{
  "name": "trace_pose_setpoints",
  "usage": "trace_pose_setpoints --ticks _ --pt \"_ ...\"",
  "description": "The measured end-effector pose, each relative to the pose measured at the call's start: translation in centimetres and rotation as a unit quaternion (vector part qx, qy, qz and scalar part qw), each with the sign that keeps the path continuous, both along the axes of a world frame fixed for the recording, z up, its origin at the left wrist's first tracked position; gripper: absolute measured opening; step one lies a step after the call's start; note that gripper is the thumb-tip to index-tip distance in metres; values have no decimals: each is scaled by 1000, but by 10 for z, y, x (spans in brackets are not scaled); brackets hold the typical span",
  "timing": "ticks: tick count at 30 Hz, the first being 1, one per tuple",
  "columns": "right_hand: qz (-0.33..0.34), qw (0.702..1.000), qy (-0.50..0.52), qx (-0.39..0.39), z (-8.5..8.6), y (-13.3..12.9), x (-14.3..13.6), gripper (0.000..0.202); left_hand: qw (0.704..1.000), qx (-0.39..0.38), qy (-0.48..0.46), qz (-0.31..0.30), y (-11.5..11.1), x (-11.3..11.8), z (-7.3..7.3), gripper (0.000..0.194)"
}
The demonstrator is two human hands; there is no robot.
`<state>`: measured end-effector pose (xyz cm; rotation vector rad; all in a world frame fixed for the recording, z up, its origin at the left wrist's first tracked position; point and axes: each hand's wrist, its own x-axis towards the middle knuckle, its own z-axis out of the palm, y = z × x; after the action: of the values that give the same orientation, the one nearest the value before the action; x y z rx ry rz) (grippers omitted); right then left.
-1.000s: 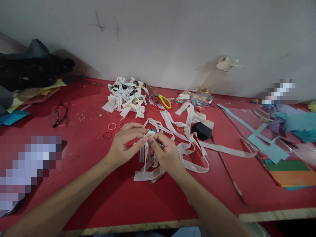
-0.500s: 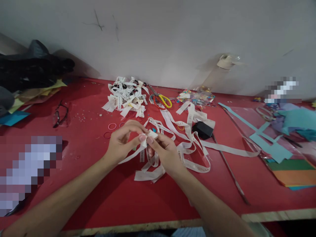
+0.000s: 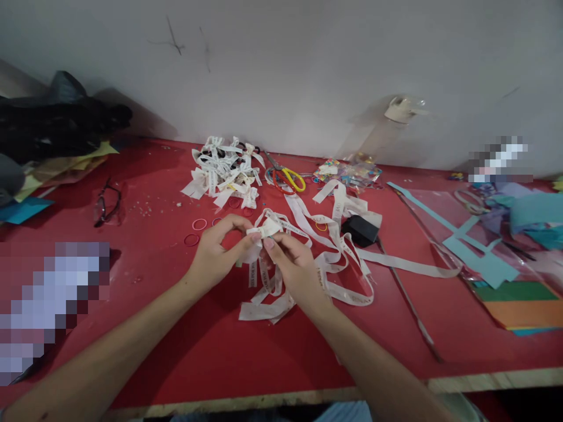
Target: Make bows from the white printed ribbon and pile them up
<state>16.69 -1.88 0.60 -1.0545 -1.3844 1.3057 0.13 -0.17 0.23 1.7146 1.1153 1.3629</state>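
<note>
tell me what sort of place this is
Probably a craft workspace, perhaps a small workshop: scissors lie beside a pile of white bows, loose ribbon trails across the red table, and coloured paper sits at the right.

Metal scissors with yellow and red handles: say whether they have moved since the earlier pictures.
No; judged against the plain grey wall, the scissors lie in the same place on the red tabletop.

Left hand (image 3: 215,252) and right hand (image 3: 295,266) pinch folded white ribbon (image 3: 269,227) above red table (image 3: 176,346); printed ribbon strips (image 3: 407,266) nearby, ribbon-bow pile (image 3: 213,180) and scissors (image 3: 284,172) behind.
</note>
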Motion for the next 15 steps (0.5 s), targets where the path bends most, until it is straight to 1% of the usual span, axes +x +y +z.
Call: trace_pose_setpoints --ticks 2,6,9,13,15 --pt "-1 1000 -30 7 0 0 0 26 999 34 38 14 0 0 0 8" --pt "-8 996 -83 15 0 0 0 28 995 70 72 -5 0 1 1 10" --pt "2 996 -83 9 1 0 0 27 992 82 100 14 0 2 1 9" --pt "32 996 -84 1 1 0 0 27 985 115 125 44 -1 2 3 9" --pt "47 996 -77 6 1 1 0 28 984 112 129 54 -1 2 4 9"
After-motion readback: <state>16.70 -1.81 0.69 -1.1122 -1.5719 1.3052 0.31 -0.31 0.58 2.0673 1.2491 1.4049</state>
